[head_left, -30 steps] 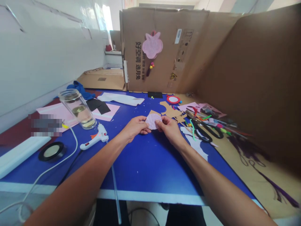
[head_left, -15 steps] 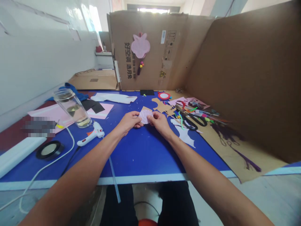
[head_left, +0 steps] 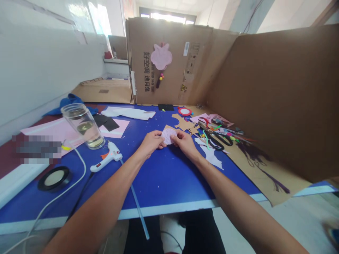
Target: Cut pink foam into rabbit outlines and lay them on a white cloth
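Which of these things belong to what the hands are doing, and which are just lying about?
In use:
- pale purple piece, held between left hand and right hand

Apparently just lying about, untouched:
- glue gun
- glass jar
- white cloth
- blue cloth
- red-rimmed disc

Tall brown cardboard panel (head_left: 174, 83): large black Chinese lettering (head_left: 146, 71) running down it, "好空调 选月兔". Yellow triangular warning sign (head_left: 183, 88) with black flame symbol, lower right. White rectangular label (head_left: 186, 49) higher up: print too small to read.
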The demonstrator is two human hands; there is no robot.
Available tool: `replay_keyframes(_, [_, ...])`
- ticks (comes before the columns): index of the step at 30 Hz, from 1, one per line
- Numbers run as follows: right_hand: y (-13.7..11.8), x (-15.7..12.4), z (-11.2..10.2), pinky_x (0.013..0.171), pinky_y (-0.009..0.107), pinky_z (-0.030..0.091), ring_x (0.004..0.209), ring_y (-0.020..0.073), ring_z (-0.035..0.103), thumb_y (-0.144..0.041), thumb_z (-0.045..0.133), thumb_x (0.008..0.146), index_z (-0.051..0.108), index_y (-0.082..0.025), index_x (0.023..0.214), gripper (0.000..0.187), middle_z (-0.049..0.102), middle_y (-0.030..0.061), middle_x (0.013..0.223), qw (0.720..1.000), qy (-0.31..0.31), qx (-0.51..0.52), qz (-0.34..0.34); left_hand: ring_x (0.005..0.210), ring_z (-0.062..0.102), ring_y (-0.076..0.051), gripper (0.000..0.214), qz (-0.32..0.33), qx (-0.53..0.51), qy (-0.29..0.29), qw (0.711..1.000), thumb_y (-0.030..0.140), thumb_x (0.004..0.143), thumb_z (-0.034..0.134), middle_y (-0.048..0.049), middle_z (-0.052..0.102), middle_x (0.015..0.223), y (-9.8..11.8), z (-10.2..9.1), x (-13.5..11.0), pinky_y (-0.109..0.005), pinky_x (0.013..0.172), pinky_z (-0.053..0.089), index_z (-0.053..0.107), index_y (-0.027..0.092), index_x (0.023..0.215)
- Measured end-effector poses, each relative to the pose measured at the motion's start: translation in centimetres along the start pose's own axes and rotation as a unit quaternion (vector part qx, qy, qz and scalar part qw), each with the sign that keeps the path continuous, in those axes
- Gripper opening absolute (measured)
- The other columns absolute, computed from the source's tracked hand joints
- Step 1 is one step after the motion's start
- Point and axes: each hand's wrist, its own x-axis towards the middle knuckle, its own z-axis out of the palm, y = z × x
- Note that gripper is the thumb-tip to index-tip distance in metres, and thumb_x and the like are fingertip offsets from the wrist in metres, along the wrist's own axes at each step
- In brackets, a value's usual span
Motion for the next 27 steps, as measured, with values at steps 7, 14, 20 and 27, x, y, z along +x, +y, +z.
replay_keyframes(7, [-0.61, -0.17, 0.16, 0.057, 0.028, 0.042, 0.056, 0.0134, 0.05, -0.057, 0.073, 0.08, 0.063, -0.022, 0.086, 0.037, 0.061, -0.0033, 0.068, 1.0, -0.001, -0.014, 0.015, 0.064, 0.074, -0.013, 0.025, -0.015, -0.015, -0.003, 1.0, 0.005, 0.082, 0.069, -0.0044, 0.078, 0.078, -0.22, -0.12, 0.15, -0.02, 0.058, 0.054, 0.071, 0.015, 0.105])
replay_keyframes(14, [-0.7, -0.18, 0.08, 0.058, 0.028, 0.044, 0.057, 0.0133, 0.051, -0.054, 0.074, 0.08, 0.065, -0.022, 0.088, 0.035, 0.063, -0.0033, 0.07, 1.0, -0.002, -0.016, 0.012, 0.063, 0.074, -0.014, 0.023, -0.012, -0.004, -0.011, 1.0, 0.004, 0.083, 0.068, -0.0039, 0.077, 0.075, -0.25, -0.24, 0.13, -0.021, 0.059, 0.055, 0.073, 0.015, 0.103])
replay_keyframes(20, [-0.73, -0.21, 0.11, 0.058, 0.027, 0.042, 0.057, 0.013, 0.051, -0.051, 0.074, 0.079, 0.066, -0.021, 0.088, 0.033, 0.063, -0.0037, 0.07, 1.0, -0.013, -0.014, 0.007, 0.06, 0.072, -0.014, 0.005, 0.003, 0.029, -0.005, 1.0, 0.011, 0.089, 0.074, -0.0046, 0.076, 0.07, -0.14, -0.16, -0.1, -0.019, 0.056, 0.053, 0.072, 0.015, 0.09])
replay_keyframes(27, [-0.48, -0.03, 0.11, 0.057, 0.027, 0.041, 0.058, 0.0136, 0.05, -0.051, 0.073, 0.08, 0.062, -0.022, 0.082, 0.031, 0.06, -0.0032, 0.067, 1.0, -0.026, -0.012, 0.011, 0.051, 0.068, -0.014, 0.014, 0.006, 0.067, 0.016, 0.998, 0.015, 0.094, 0.073, -0.0032, 0.071, 0.061, -0.14, -0.25, -0.08, -0.02, 0.049, 0.049, 0.068, 0.016, 0.081])
